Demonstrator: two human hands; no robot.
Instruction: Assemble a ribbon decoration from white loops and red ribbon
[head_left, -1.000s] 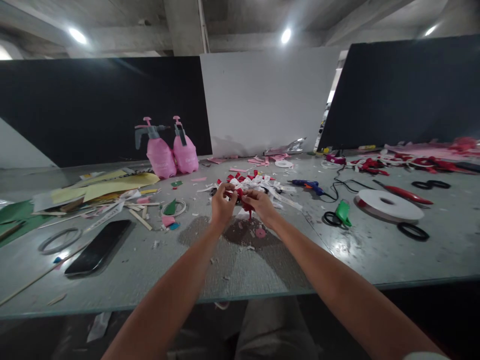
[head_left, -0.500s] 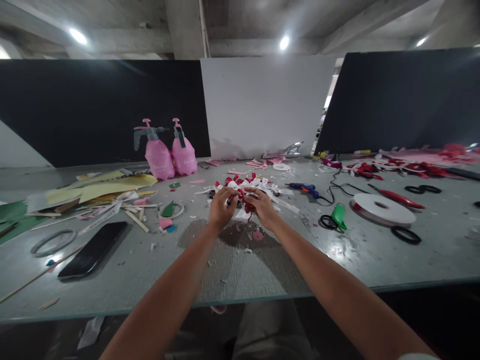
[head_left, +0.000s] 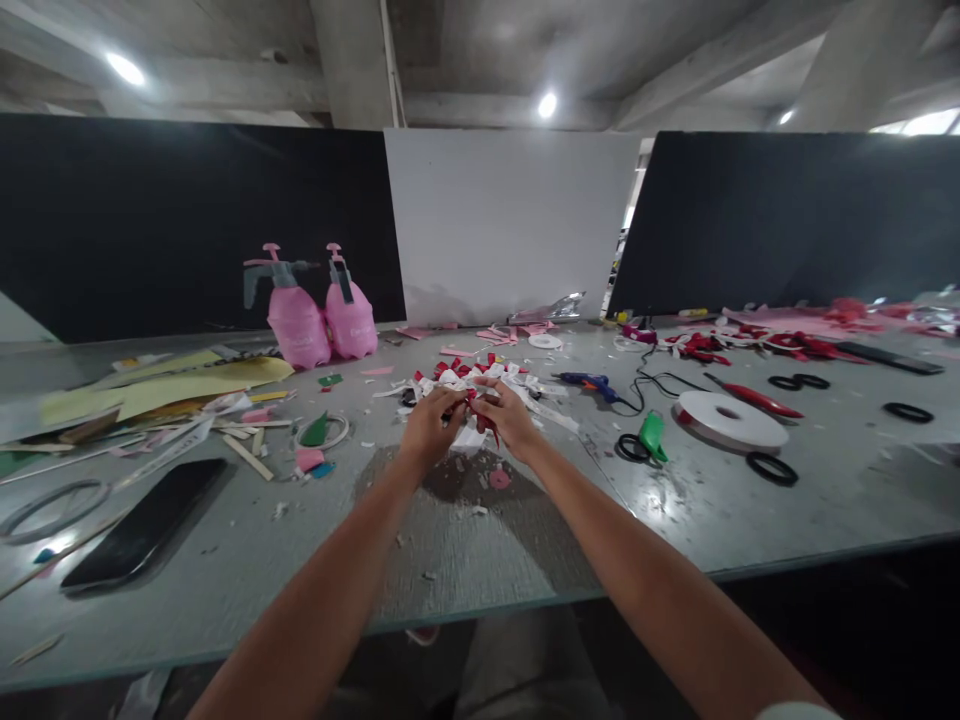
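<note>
Both hands meet over the middle of the table, pinching a piece of red ribbon (head_left: 472,396) between them. My left hand (head_left: 433,424) has its fingers closed on the ribbon's left side. On the other side, my right hand (head_left: 508,414) grips it with thumb and fingers, and a red end hangs below. Just behind the hands lies a pile of white and red ribbon bows (head_left: 517,378). The fingers partly cover the held ribbon, so its exact shape is hidden.
To the right lie a blue glue gun (head_left: 589,384), a green cutter (head_left: 653,436), a white ribbon spool (head_left: 731,420) and black rings (head_left: 772,468). On the left are a black phone (head_left: 145,524), two pink spray bottles (head_left: 298,327) and yellow paper (head_left: 202,380) among scraps.
The camera view has turned a little to the right, so the table things shift left. My hands stay together on the red ribbon, its held part now more covered by the fingers.
</note>
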